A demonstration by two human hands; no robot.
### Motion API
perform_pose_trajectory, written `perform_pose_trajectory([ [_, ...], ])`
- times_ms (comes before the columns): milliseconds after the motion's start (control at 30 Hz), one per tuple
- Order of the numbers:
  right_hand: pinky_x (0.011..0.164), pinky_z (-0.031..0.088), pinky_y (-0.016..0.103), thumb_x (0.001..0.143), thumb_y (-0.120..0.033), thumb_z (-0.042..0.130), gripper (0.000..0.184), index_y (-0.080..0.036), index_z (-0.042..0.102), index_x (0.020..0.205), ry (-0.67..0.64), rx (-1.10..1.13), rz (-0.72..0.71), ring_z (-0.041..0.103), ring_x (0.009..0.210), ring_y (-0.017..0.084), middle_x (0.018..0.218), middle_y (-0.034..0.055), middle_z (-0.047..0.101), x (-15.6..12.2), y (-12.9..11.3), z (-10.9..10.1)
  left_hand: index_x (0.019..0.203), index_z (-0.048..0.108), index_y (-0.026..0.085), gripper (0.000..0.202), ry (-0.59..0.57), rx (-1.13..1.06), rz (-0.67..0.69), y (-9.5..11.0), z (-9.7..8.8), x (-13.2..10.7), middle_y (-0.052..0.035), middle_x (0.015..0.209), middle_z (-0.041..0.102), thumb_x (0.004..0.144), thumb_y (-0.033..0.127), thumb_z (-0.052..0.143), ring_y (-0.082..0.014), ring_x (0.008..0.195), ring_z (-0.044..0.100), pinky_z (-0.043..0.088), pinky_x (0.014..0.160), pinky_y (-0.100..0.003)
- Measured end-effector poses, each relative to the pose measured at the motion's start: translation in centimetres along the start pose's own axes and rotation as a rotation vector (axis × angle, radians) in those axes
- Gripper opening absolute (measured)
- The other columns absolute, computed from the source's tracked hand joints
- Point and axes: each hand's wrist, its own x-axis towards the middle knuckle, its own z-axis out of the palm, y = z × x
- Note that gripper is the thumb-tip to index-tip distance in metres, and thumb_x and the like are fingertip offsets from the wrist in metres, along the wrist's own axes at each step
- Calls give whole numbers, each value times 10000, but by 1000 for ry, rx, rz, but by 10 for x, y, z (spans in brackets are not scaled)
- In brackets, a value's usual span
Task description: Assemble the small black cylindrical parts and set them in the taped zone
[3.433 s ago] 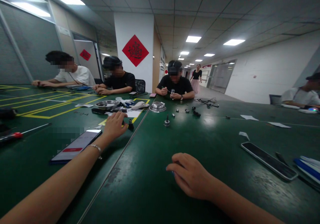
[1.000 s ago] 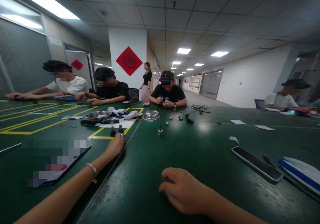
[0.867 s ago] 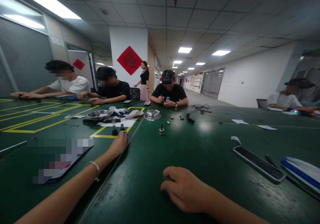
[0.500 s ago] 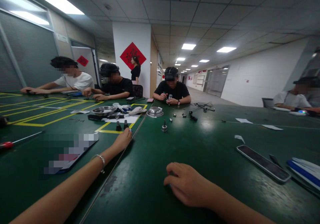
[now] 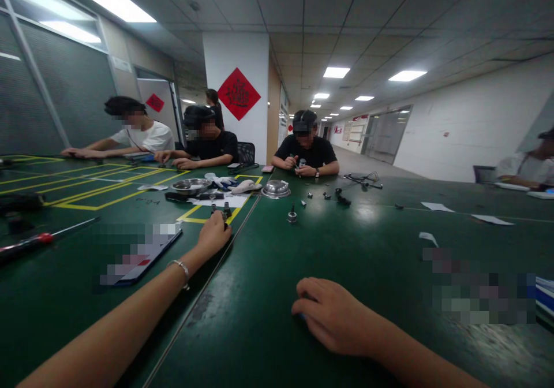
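Observation:
My left hand (image 5: 215, 235) reaches forward over the table seam, a bracelet on its wrist. Its fingers are closed against a dark cylindrical part (image 5: 227, 209), with a second such part (image 5: 213, 208) just beside it; the fingertips are mostly hidden. My right hand (image 5: 331, 316) rests palm down on the green table (image 5: 259, 295). Its fingers are loosely bent and slightly apart, with a speck of blue at one fingertip; nothing held can be seen. A small metal part with an upright stem (image 5: 292, 213) stands ahead, between the two hands.
Beyond lie a metal bowl (image 5: 191, 186), gloves (image 5: 246, 187), an upturned metal dish (image 5: 276, 189) and several small dark parts. A screwdriver (image 5: 45, 238) and a blurred-out flat item (image 5: 145, 258) lie left. Co-workers sit across the table; cables (image 5: 366, 179) lie near one.
My left hand has shifted slightly left and closed in on the dark cylindrical parts. My right hand keeps its pose. The head view has turned a little left.

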Motion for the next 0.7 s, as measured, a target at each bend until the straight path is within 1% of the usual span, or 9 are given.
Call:
perform_pose_trajectory([
  [100,720,413,277,830,-121,465,240,-161,560,1047,-5,-21,-16,502,837,165,997,68,522,0,1,-2,1019,391,138,262,5,-33,43,0,-7,0,-146,1077,563,797,229,495,-277,975,585,458,772,-335],
  [167,717,413,275,844,-137,460,237,-158,561,1057,-11,-45,-18,506,842,165,1017,72,523,-1,2,-3,1012,367,152,336,24,-77,49,1,-8,1,-125,1052,572,761,264,560,-276,937,605,471,724,-326],
  [267,736,412,276,855,-162,467,234,-160,559,1070,-22,-74,-34,509,873,168,1056,75,518,-1,5,-4,972,340,173,419,19,-201,26,7,-2,4,-69,924,606,714,326,633,-263,815,642,480,642,-307],
  [333,741,411,273,856,-173,476,240,-166,553,1083,-22,-84,-38,510,884,166,1073,73,514,0,6,-4,931,341,188,421,-13,-269,65,16,5,3,-50,886,610,690,332,655,-252,780,650,489,626,-303],
  [433,738,413,270,852,-176,483,242,-173,553,1084,-22,-96,-42,514,877,164,1076,68,517,1,7,-4,930,352,199,435,-92,-412,203,36,16,-10,-52,928,607,669,339,671,-222,771,655,514,654,-308],
  [500,740,415,277,854,-179,475,251,-170,545,1095,-1,-106,-41,515,872,167,1073,69,521,1,6,-3,977,354,202,472,-184,-547,278,55,19,-27,-61,993,596,666,349,676,-202,781,654,527,674,-311],
  [567,749,417,294,857,-184,458,283,-160,519,1133,59,-111,-20,512,886,181,1066,80,530,2,6,-1,1009,370,205,458,-273,-642,368,76,18,-47,-63,1035,585,683,336,664,-195,826,641,527,707,-313],
  [633,772,417,315,858,-185,438,327,-150,479,1180,141,-99,15,505,919,197,1069,93,537,3,5,0,989,424,204,316,-354,-626,533,93,15,-67,-45,972,597,743,285,607,-191,866,612,500,777,-328],
  [700,801,416,331,856,-180,426,353,-149,449,1208,216,-70,50,498,950,207,1089,103,535,3,5,0,917,476,199,166,-351,-523,681,106,11,-83,-41,907,588,775,240,551,-206,860,578,471,782,-353],
])
